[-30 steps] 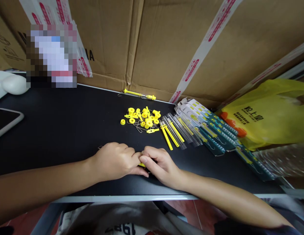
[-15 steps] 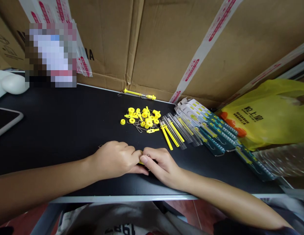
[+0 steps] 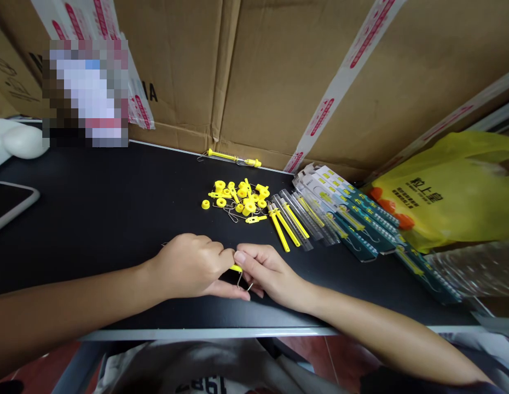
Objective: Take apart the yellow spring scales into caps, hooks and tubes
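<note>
My left hand (image 3: 195,265) is closed around a spring scale, most of which its fingers hide. The scale's yellow end (image 3: 236,268) shows between my two hands, and a bent wire hook (image 3: 243,283) hangs below it. A bit of thin wire (image 3: 164,244) sticks out past the other side of my left hand. My right hand (image 3: 269,273) pinches at the yellow end with thumb and fingers. Beyond my hands lies a pile of yellow caps, rings and tabs (image 3: 248,207) mixed with metal springs and hooks. Yellow rods (image 3: 279,231) and clear tubes (image 3: 298,227) lie to its right.
A finished-looking spring scale (image 3: 227,157) lies along the back edge by the cardboard (image 3: 271,82). Packaged scales (image 3: 357,213) are stacked at right, beside a yellow plastic bag (image 3: 463,191). A phone (image 3: 10,205) and a white object (image 3: 24,141) are at left.
My right fingers have shifted, so the wire hook and yellow end now show more. My left thumb has moved slightly downward. The parts on the table have stayed put.
</note>
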The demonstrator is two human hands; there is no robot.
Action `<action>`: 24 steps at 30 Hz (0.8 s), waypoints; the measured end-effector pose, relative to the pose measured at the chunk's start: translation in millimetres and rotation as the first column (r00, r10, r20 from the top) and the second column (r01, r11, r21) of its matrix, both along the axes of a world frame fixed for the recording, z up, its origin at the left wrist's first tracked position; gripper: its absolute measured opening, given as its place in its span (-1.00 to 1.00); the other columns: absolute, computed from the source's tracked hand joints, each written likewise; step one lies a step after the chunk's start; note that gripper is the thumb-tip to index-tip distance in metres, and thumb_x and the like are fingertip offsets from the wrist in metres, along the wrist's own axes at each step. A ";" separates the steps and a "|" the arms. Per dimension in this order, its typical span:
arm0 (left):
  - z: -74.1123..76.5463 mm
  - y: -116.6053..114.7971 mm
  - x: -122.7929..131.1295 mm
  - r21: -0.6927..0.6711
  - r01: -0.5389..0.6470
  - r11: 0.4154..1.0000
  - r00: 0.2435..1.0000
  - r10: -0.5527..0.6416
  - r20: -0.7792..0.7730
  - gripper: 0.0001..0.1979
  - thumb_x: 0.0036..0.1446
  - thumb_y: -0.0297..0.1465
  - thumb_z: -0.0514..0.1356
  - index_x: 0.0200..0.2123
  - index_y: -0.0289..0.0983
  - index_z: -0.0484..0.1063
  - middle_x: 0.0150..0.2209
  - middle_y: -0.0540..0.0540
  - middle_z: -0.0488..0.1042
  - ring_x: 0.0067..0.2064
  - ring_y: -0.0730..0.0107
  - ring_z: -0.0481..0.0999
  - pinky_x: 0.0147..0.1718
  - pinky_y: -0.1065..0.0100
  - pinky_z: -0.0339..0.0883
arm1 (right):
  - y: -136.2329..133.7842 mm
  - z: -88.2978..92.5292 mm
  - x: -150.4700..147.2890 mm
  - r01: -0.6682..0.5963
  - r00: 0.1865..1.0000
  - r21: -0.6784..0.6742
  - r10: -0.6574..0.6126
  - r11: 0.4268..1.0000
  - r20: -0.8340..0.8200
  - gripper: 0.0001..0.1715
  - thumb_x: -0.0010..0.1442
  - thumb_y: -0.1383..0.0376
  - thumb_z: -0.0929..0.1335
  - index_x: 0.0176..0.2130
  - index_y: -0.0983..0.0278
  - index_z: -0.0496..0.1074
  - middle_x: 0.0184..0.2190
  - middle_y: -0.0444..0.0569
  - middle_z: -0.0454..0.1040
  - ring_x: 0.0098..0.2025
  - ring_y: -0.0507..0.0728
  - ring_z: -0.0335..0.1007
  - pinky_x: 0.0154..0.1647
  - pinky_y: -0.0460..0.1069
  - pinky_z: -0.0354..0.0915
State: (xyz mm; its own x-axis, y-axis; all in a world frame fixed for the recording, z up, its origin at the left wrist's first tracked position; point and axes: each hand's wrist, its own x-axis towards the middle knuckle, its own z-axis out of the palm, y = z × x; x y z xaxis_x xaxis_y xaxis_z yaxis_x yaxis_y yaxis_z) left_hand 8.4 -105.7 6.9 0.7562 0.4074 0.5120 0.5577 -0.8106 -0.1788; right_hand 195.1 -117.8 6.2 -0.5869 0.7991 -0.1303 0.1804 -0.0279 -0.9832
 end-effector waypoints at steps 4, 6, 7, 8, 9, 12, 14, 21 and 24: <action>-1.5 0.4 0.5 0.009 0.036 0.999 0.999 -0.036 -0.006 -0.46 0.15 0.07 -0.04 -0.57 -0.27 0.29 -0.66 0.02 0.35 -0.62 0.40 0.37 -0.62 0.36 0.04 | -0.9 6.6 0.4 -0.045 0.995 0.278 0.019 0.959 0.096 -0.55 0.31 0.14 0.18 -0.55 0.28 0.09 -0.64 -0.26 0.07 -0.61 -0.11 -0.01 -0.60 -0.17 0.00; -2.0 -0.3 0.6 0.019 0.060 0.998 0.998 -0.060 -0.011 -0.49 0.18 0.02 -0.03 -0.58 -0.26 0.27 -0.66 0.03 0.35 -0.63 0.39 0.36 -0.62 0.35 0.03 | -1.8 9.1 1.6 -0.097 0.988 0.435 0.033 0.895 0.153 -0.57 0.32 0.22 0.18 -0.55 0.29 0.09 -0.62 -0.25 0.06 -0.57 -0.10 -0.01 -0.55 -0.16 -0.01; -2.1 -0.8 0.6 0.025 0.070 0.997 0.997 -0.070 -0.012 -0.50 0.20 -0.01 -0.03 -0.58 -0.26 0.27 -0.66 0.03 0.35 -0.63 0.39 0.36 -0.63 0.35 0.03 | -2.3 9.7 2.4 -0.125 0.984 0.499 0.041 0.858 0.176 -0.59 0.32 0.25 0.18 -0.55 0.29 0.09 -0.62 -0.24 0.06 -0.57 -0.10 -0.02 -0.53 -0.15 -0.02; -2.1 -1.3 0.7 0.032 0.078 0.996 0.997 -0.078 -0.012 -0.52 0.22 -0.04 -0.02 -0.58 -0.25 0.26 -0.66 0.03 0.34 -0.63 0.40 0.36 -0.63 0.35 0.02 | -2.8 9.8 3.0 -0.149 0.980 0.550 0.048 0.822 0.194 -0.60 0.31 0.27 0.19 -0.55 0.29 0.10 -0.61 -0.24 0.07 -0.57 -0.10 -0.01 -0.53 -0.14 -0.03; -1.9 -1.7 0.8 0.038 0.084 0.996 0.996 -0.084 -0.012 -0.54 0.23 -0.07 -0.02 -0.58 -0.25 0.26 -0.66 0.03 0.34 -0.63 0.40 0.36 -0.63 0.35 0.02 | -3.2 9.6 3.5 -0.166 0.977 0.585 0.053 0.794 0.205 -0.62 0.30 0.29 0.19 -0.55 0.29 0.11 -0.61 -0.24 0.08 -0.57 -0.10 -0.01 -0.52 -0.14 -0.03; -1.0 -2.3 1.5 0.052 0.089 0.995 0.996 -0.089 -0.004 -0.54 0.23 -0.08 -0.02 -0.58 -0.25 0.25 -0.67 0.04 0.34 -0.63 0.41 0.35 -0.63 0.35 0.01 | -3.7 8.4 3.9 -0.164 0.979 0.603 0.053 0.781 0.197 -0.62 0.30 0.31 0.20 -0.55 0.29 0.10 -0.61 -0.24 0.08 -0.58 -0.11 0.00 -0.53 -0.15 -0.03; -1.1 -2.0 2.0 0.048 0.092 0.995 0.996 -0.092 0.002 -0.53 0.23 -0.07 -0.02 -0.58 -0.26 0.25 -0.66 0.04 0.35 -0.63 0.42 0.35 -0.63 0.36 0.02 | -3.4 8.3 3.4 -0.139 0.983 0.566 0.045 0.813 0.177 -0.61 0.31 0.31 0.19 -0.55 0.29 0.09 -0.62 -0.25 0.07 -0.59 -0.11 -0.01 -0.54 -0.16 -0.03; -6.1 1.6 -0.1 -0.027 0.068 0.997 0.998 -0.068 0.014 -0.56 0.26 -0.11 -0.03 -0.53 -0.27 0.32 -0.63 0.02 0.40 -0.60 0.44 0.40 -0.59 0.39 0.08 | 0.5 10.5 4.4 -0.159 0.977 0.496 0.063 0.854 0.205 -0.69 0.29 0.28 0.23 -0.49 0.28 0.13 -0.60 -0.25 0.10 -0.55 -0.10 -0.01 -0.52 -0.17 -0.01; -4.8 2.3 0.0 -0.054 0.042 0.998 0.999 -0.041 0.016 -0.55 0.23 -0.07 -0.01 -0.53 -0.27 0.30 -0.63 0.03 0.39 -0.59 0.45 0.40 -0.59 0.40 0.08 | 1.8 9.5 4.6 -0.108 0.985 0.457 0.033 0.883 0.169 -0.65 0.30 0.26 0.22 -0.51 0.29 0.13 -0.61 -0.25 0.09 -0.55 -0.10 0.00 -0.51 -0.17 0.00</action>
State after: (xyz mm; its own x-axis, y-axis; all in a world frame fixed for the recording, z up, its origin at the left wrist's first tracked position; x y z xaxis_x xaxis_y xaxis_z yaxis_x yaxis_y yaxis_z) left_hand 8.4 -103.4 2.1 0.7654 0.4034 0.5014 0.5257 -0.8413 -0.1257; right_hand 199.6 -116.0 15.8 -0.6471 0.7470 0.1525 0.3123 0.4422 -0.8408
